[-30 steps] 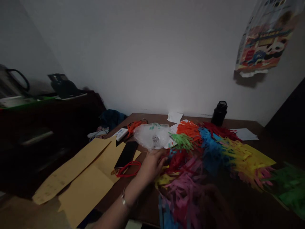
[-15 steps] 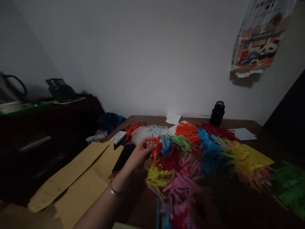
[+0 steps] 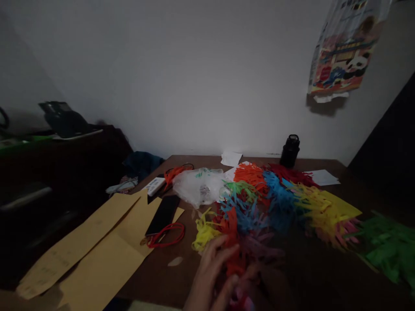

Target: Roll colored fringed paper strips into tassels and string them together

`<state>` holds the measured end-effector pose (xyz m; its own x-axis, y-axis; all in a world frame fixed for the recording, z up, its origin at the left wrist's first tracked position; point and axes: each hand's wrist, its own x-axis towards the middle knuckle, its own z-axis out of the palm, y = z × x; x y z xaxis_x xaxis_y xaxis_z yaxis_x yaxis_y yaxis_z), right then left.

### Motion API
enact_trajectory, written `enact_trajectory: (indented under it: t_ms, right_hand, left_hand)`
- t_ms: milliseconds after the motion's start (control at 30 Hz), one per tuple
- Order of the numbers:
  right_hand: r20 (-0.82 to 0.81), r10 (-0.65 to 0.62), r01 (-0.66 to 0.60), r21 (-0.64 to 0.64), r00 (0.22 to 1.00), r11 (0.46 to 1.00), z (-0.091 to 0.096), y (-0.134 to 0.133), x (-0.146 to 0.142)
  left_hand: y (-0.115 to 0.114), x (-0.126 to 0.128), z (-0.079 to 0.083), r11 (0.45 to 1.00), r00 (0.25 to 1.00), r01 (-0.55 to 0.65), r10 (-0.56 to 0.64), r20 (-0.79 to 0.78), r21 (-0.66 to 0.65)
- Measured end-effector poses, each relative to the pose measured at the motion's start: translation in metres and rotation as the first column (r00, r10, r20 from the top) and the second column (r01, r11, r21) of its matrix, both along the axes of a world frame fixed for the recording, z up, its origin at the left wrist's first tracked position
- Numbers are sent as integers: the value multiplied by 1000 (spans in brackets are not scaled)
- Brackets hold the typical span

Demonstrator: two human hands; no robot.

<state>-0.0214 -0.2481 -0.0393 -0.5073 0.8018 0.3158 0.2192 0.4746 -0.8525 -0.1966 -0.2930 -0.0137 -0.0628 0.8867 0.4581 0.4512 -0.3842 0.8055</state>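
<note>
At the bottom centre, my left hand (image 3: 212,272) curls its fingers against a strip of orange-red fringed paper (image 3: 231,231). My right hand (image 3: 264,278) is a dark blur just to the right, close to the same strip, and its fingers cannot be made out. Beneath both hands lies pink fringed paper (image 3: 241,298). Blue fringed paper (image 3: 241,211) spreads behind the orange-red strip. To the left of it sits a yellow bunch of fringe (image 3: 205,231), with light green fringe (image 3: 243,190) farther back.
A clear plastic bag (image 3: 197,185), a black phone (image 3: 162,215) with a red cord (image 3: 170,235) and brown paper sheets (image 3: 106,259) lie left. Rightward are yellow fringe (image 3: 327,209), green fringe (image 3: 387,248) and a black bottle (image 3: 290,151) by the wall.
My left hand has come down and toward me from beside the plastic bag, bringing orange-red fringe along. Blue fringe now lies spread on the pile. The phone and red cord are uncovered.
</note>
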Motion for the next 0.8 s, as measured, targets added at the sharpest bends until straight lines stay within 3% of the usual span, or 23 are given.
enact_trajectory:
  t_ms: [67,133,200,300,367,467,600,800]
  right_hand:
    - [-14,6,-7,-36,1000,999,4,-1,1]
    - [-63,-54,46,-133,997,990,6,-3,0]
    - [-94,-190,165,-223,977,961,7,-7,-2]
    - [-79,-293,269,-226,953,936,8,-13,-1]
    - [-60,-215,197,-220,975,955,11,-14,-1]
    - [31,-86,90,-174,996,981,15,-13,-2]
    - [107,-22,28,-57,994,998,20,-11,-6]
    - [114,75,-57,-153,991,987,34,-11,-1]
  left_hand:
    - [-6,-3,3,977,970,214,-210,-119,16]
    - [-10,-5,4,960,958,273,-278,-74,-68]
    - [-11,-5,2,970,986,145,-124,115,-193]
    - [-13,-3,-3,915,905,77,103,413,-396]
    - [-14,1,-5,880,829,145,141,541,-452]
    - [-15,7,-5,870,764,208,141,630,-447]
    - [-19,11,-5,875,786,178,149,600,-451]
    - [-23,10,-8,884,809,152,145,569,-442]
